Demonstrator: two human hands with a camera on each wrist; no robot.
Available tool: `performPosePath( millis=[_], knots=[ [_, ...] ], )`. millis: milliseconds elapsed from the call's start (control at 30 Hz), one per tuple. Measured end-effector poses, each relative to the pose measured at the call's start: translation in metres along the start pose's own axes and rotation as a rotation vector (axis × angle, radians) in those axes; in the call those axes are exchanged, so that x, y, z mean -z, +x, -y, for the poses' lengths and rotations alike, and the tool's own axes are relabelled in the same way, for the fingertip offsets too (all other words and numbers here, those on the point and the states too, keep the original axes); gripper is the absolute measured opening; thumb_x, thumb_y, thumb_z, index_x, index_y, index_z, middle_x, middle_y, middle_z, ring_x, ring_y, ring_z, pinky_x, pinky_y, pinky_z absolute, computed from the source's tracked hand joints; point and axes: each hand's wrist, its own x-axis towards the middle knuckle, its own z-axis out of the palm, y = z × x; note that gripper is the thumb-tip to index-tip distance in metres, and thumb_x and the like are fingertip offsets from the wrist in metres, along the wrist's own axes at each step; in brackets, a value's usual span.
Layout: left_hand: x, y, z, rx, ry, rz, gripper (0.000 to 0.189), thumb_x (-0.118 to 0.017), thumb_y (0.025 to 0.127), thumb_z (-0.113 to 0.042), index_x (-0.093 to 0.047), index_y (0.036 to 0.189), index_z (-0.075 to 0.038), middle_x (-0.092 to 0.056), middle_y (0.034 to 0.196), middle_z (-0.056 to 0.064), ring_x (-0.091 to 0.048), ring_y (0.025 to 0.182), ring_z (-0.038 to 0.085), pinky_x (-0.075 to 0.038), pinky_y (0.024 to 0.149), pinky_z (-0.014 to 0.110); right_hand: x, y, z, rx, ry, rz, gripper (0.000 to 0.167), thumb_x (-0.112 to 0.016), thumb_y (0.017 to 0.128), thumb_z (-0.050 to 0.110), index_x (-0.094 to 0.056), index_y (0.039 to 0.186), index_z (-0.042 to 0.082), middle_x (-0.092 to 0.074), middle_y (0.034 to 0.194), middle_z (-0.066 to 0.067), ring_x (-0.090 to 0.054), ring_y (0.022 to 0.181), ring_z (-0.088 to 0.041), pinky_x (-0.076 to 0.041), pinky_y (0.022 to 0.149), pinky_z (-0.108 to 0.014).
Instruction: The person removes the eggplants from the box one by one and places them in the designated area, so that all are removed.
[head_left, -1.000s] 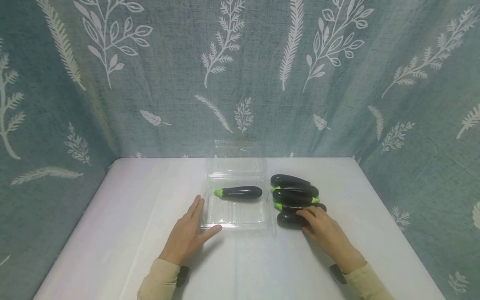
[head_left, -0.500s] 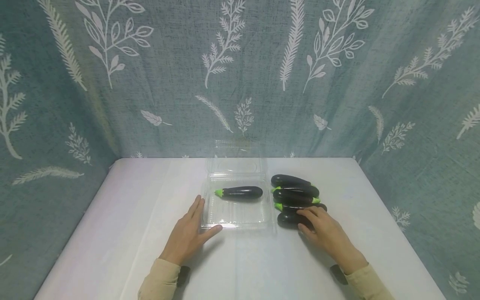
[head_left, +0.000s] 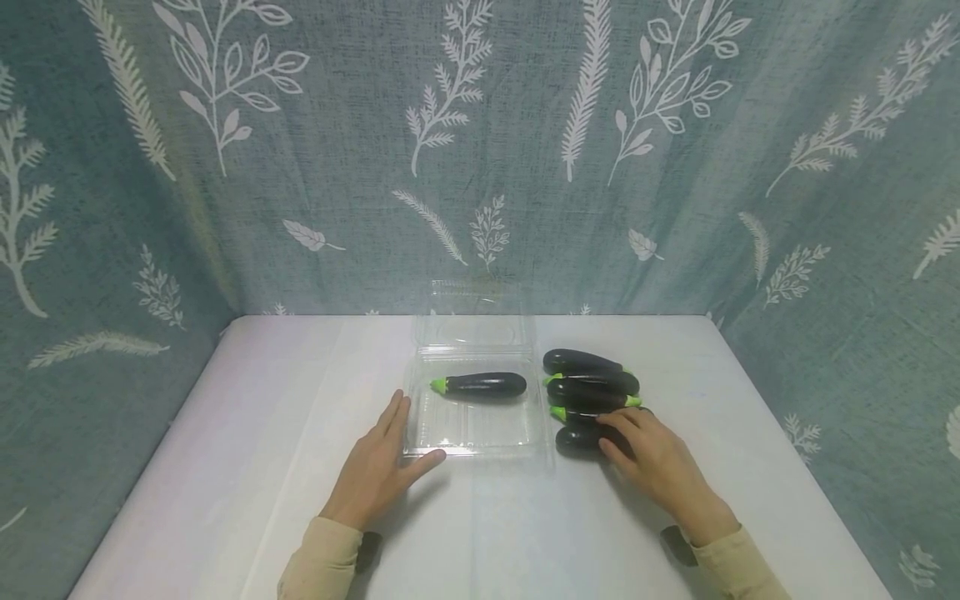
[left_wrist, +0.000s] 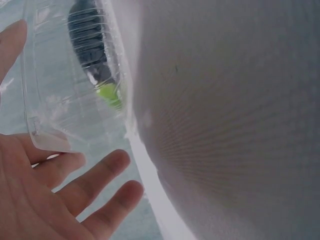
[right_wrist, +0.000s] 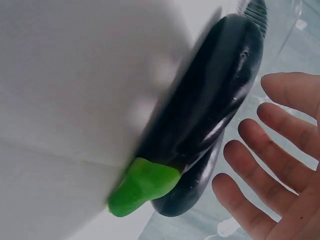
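My left hand [head_left: 372, 462] lies along the left side of a clear plastic clamshell box [head_left: 480, 429], fingers extended and thumb by its near corner. In the left wrist view the fingers [left_wrist: 92, 182] spread at the box wall, grasping nothing. One dark eggplant [head_left: 487, 384] with a green cap lies inside the box. Over the nearest eggplant [head_left: 577, 442] of the row at the right, my right hand [head_left: 656, 458] hovers and partly hides it. The right wrist view shows its relaxed fingers [right_wrist: 265, 155] spread beside that eggplant [right_wrist: 205, 95], with a gap between.
Several more eggplants [head_left: 588, 392] lie stacked side by side right of the box. The box's lid [head_left: 472, 321] stands raised behind it, toward the back edge of the white table [head_left: 247, 400]. A patterned green curtain [head_left: 337, 225] encloses the back and sides.
The right hand's thumb has shifted slightly outward along the nearest eggplant. The left hand, the box and the eggplants stay where they were.
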Motion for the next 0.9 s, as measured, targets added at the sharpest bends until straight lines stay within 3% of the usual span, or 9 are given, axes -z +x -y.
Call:
performPosePath(
  millis=[600,900],
  knots=[
    [0.002,-0.001,-0.002,-0.027,0.007,-0.024,0.101,-0.066,0.089,-0.065,-0.033,0.156,0.004,-0.031,0.163,0.018,-0.049,0.134,0.044,-0.042,0.11,0.054,0.005,0.017,0.007,0.046,0.082,-0.069,0.041,-0.079,0.084,0.013,-0.069,0.123,0.006,-0.067,0.12,-0.009,-0.065,0.109,-0.028,-0.055,0.091,-0.046],
    [0.001,-0.001,-0.001,-0.025,0.007,-0.02,0.102,-0.066,0.089,-0.066,-0.032,0.156,0.004,-0.029,0.163,0.018,-0.047,0.136,0.044,-0.041,0.111,0.054,0.003,0.033,0.016,0.01,0.095,-0.037,0.051,-0.078,0.089,0.018,-0.062,0.136,0.01,-0.065,0.126,-0.008,-0.064,0.114,-0.028,-0.057,0.09,-0.048]
  ],
)
